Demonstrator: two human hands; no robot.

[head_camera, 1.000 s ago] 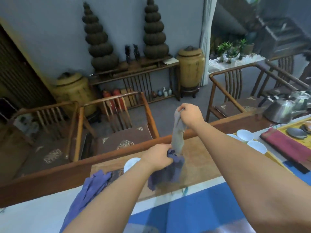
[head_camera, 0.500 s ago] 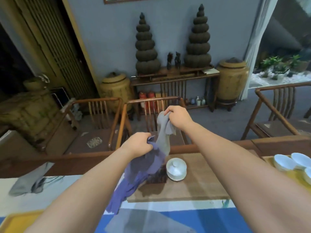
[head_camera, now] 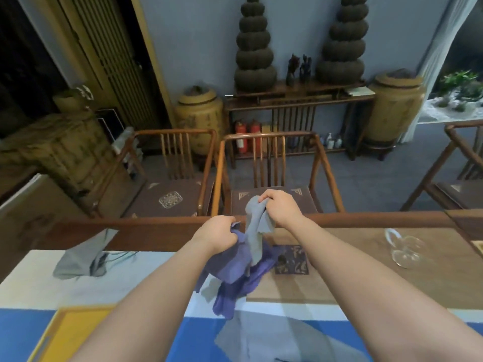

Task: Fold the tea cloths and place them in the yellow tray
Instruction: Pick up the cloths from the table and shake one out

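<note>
My left hand (head_camera: 218, 235) grips a corner of a purple tea cloth (head_camera: 236, 278) that hangs down in a bunch over the table. Just to its right and a little higher, my right hand (head_camera: 281, 209) pinches a grey tea cloth (head_camera: 255, 231) whose strip drapes down across the purple one. Another grey cloth (head_camera: 81, 259) lies crumpled on the table at the left. A third grey cloth (head_camera: 258, 338) lies flat near the front edge between my forearms. The yellow tray (head_camera: 62, 333) shows at the bottom left, partly hidden by my left arm.
A tan mat (head_camera: 339, 278) with a dark square coaster (head_camera: 291, 262) lies on the table at right. A glass pitcher (head_camera: 403, 250) stands on the mat. Wooden chairs (head_camera: 271, 163) stand beyond the table's far rail.
The view has swung left and down: the white lidded cup has left the frame and the yellow tray shows more. Both hands keep their cloths and sit lower, closer together.
</note>
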